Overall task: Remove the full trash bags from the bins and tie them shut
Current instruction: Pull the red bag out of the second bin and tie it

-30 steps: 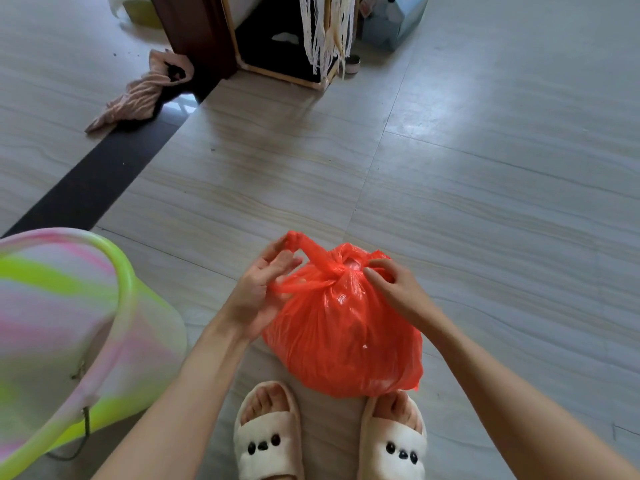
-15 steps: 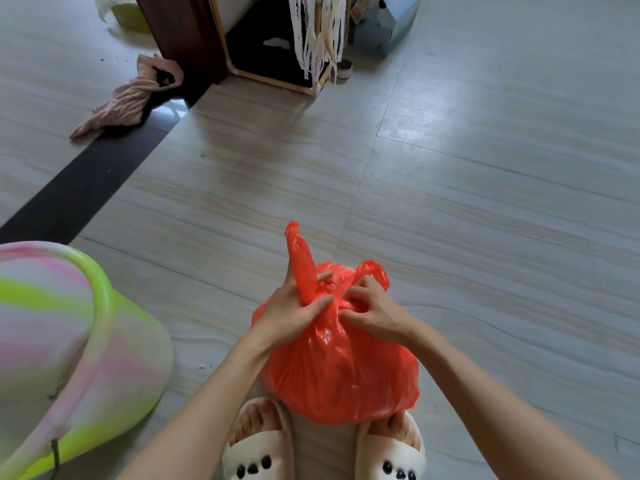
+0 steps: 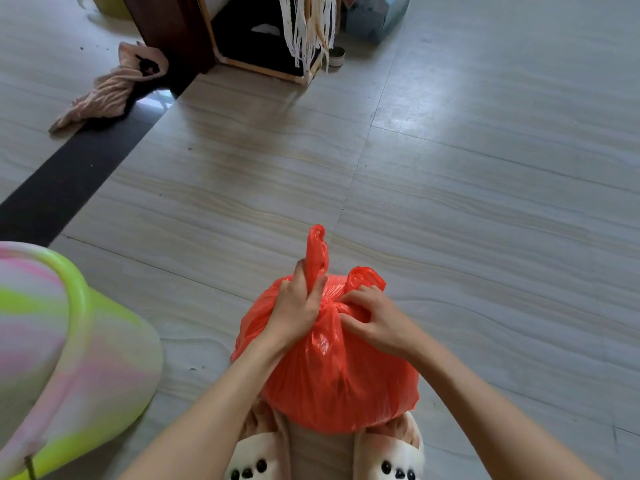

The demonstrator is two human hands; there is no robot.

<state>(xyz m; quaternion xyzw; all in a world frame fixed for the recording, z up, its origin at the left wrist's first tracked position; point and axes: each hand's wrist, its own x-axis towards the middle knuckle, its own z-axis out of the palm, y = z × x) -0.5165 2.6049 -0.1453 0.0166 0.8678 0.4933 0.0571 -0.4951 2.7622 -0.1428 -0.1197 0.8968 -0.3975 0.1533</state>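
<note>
Head view: left hand (image 3: 294, 306) is gripping the upright handle of the red trash bag (image 3: 332, 375); right hand (image 3: 372, 320) is pinching the knot.

Pale tiled floor (image 3: 485, 202), dark strip (image 3: 62, 181), wooden cabinet (image 3: 249, 46)

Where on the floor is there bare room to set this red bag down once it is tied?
Bare tile lies ahead of the red bag and off to the right, up to the wooden cabinet. The left is crowded: the green bin stands close beside the left hand, with a pink cloth beyond. The slippers sit right under the bag.
</note>
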